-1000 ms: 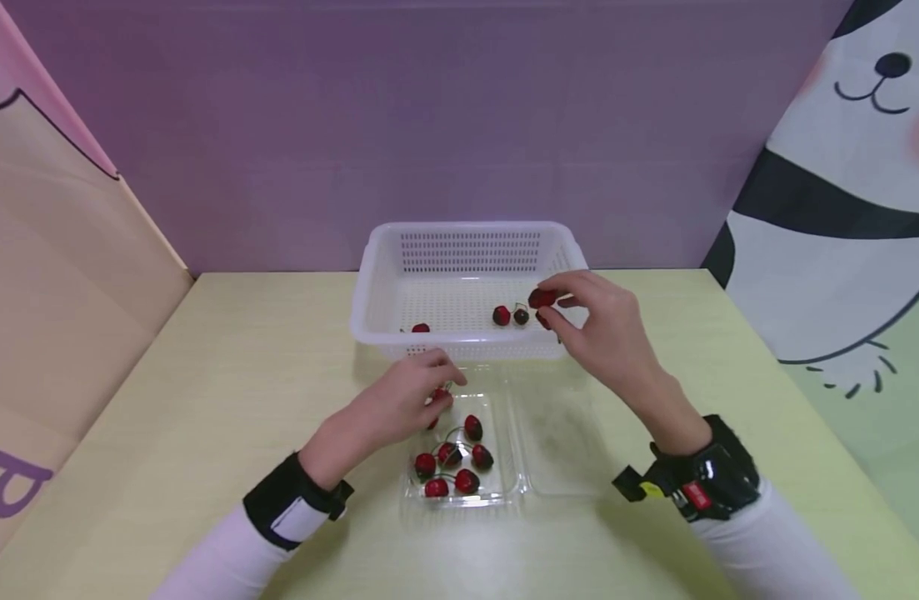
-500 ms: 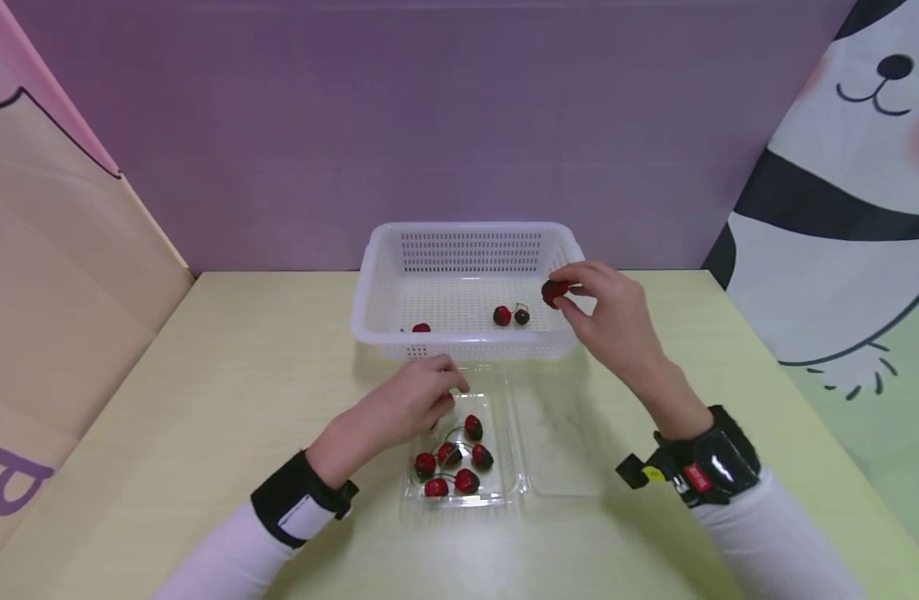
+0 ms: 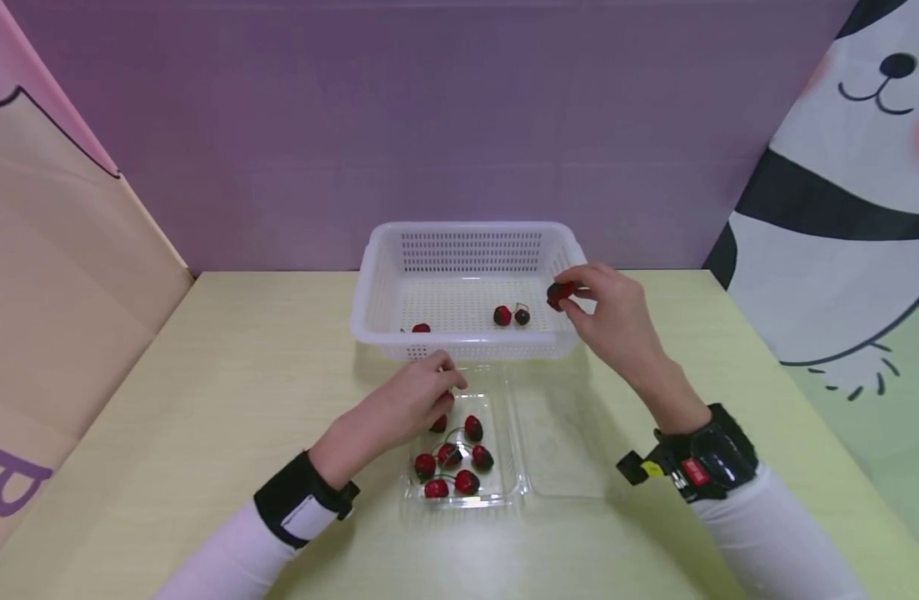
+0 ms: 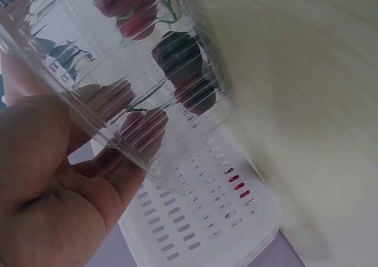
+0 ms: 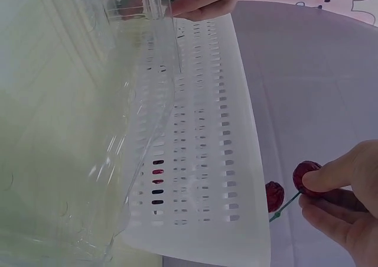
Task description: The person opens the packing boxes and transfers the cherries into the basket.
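Observation:
My right hand [image 3: 616,321] pinches a dark red cherry [image 5: 306,173] between thumb and fingers, above the right side of the white basket [image 3: 466,339]. A second cherry [image 5: 273,196] is beside it, with a green stem between them. My left hand [image 3: 402,404] reaches into the clear plastic clamshell box [image 3: 504,492], its fingers pinching a thin cherry stem [image 4: 155,91] seen through the box wall. Two cherries [image 4: 198,95] lie close to those fingertips; in the head view the hand partly hides them. Several more cherries [image 3: 466,482] lie nearer in the box.
Inside the basket lie a pair of cherries [image 3: 502,316] and, by its front left wall, another cherry [image 3: 421,328]. The box's clear lid [image 3: 567,450] lies flat to the right. A purple backdrop [image 3: 459,125] rises behind the pale table [image 3: 264,358].
My right hand has shifted slightly right and up, carrying the cherries. My left hand has barely moved; a cherry below its fingers now shows more.

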A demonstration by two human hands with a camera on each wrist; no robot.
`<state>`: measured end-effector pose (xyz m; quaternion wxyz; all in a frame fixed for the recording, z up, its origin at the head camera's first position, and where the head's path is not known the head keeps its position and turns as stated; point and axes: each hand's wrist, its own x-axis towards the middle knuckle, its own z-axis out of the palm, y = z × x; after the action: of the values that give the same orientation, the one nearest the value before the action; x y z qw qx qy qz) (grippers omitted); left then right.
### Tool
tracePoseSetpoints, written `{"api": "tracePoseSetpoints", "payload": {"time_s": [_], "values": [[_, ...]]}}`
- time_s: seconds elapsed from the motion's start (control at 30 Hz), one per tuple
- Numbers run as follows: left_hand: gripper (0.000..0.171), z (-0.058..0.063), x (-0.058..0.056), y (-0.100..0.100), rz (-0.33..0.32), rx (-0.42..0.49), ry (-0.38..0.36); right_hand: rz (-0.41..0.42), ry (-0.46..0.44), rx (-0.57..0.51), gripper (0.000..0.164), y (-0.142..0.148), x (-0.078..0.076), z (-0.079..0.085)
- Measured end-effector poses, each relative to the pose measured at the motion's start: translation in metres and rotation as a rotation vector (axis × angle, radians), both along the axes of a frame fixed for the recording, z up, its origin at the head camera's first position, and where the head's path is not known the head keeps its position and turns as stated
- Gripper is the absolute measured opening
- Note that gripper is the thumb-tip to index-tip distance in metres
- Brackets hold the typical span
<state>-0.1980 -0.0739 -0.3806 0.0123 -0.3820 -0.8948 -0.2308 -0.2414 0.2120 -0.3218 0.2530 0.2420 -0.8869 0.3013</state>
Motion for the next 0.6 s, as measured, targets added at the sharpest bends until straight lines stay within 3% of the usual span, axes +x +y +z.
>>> {"api": "tracePoseSetpoints", "payload": {"time_s": [0.2,0.6], "values": [[0.018,-0.0017,-0.0006,0.0001,0.005,-0.002,0.003,-0.015,-0.060,0.011,0.025,0.0002,-0.0014,-0.0032],[0.010,-0.0012,0.0004,0.0001,0.030,0.037,-0.030,-0.041,-0.064,0.025,0.025,0.0026,-0.0032,-0.0095]]}}
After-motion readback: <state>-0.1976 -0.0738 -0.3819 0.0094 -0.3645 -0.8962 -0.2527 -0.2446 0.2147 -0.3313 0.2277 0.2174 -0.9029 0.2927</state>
